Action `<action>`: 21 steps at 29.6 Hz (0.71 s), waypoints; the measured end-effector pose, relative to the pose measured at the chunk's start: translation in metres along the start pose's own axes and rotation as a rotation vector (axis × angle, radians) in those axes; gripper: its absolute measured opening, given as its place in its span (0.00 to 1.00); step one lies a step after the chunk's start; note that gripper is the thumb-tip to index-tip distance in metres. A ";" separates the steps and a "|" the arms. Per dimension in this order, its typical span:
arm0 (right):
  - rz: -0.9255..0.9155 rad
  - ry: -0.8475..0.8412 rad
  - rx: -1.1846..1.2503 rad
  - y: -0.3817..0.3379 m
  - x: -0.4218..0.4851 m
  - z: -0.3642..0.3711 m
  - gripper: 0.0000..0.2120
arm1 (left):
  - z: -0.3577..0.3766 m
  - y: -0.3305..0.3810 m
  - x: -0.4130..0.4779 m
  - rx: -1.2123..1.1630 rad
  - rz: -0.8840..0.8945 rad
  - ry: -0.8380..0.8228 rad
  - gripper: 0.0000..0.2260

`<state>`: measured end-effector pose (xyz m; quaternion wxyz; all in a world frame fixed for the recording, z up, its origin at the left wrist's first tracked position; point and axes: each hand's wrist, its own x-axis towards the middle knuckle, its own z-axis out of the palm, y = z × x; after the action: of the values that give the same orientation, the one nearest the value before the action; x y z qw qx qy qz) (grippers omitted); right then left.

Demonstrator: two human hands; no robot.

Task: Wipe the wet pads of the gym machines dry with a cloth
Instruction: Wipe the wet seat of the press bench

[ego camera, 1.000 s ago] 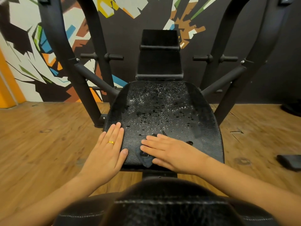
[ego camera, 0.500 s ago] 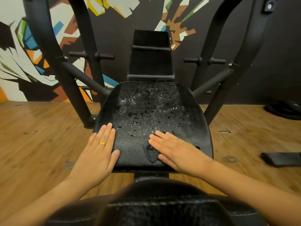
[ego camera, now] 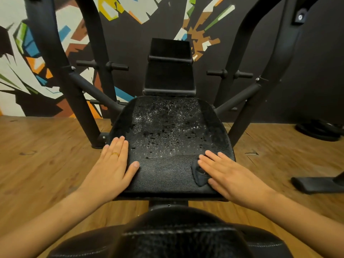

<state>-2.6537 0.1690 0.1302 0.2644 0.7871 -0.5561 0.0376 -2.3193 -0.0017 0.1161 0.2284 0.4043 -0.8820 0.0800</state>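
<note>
**Both flat: left hand (ego camera: 111,170) and right hand (ego camera: 230,174) on the wet seat pad (ego camera: 167,146)**

I see the left hand resting on the pad's near-left edge. Its fingers are straight and together, its thumb is spread onto the leather, and one finger carries a gold ring (ego camera: 115,154). The right hand presses a small dark cloth (ego camera: 200,175) onto the near-right part of the pad, fingers straight. The cloth bunches out from under the fingertips and thumb. Droplets bead across the pad's middle and far part, while the near strip between the hands looks matte. A black back pad (ego camera: 170,71) stands upright behind the seat, between the frame arms (ego camera: 74,94). Another stitched black pad (ego camera: 176,239) fills the bottom edge, above the wooden floor (ego camera: 46,164).
</note>
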 end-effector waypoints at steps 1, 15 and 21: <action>-0.081 -0.018 -0.026 0.003 0.005 -0.003 0.26 | -0.001 0.001 0.006 0.009 -0.022 -0.010 0.42; 0.488 0.150 0.033 -0.001 0.026 0.016 0.26 | 0.007 0.004 0.026 0.137 -0.034 0.003 0.41; 0.670 0.081 0.198 0.009 0.052 0.009 0.28 | 0.010 0.007 0.027 0.156 -0.047 0.005 0.41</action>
<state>-2.6445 0.1181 0.1438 0.1816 0.5806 -0.7661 0.2074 -2.3435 -0.0182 0.1200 0.2002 0.4412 -0.8629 0.1441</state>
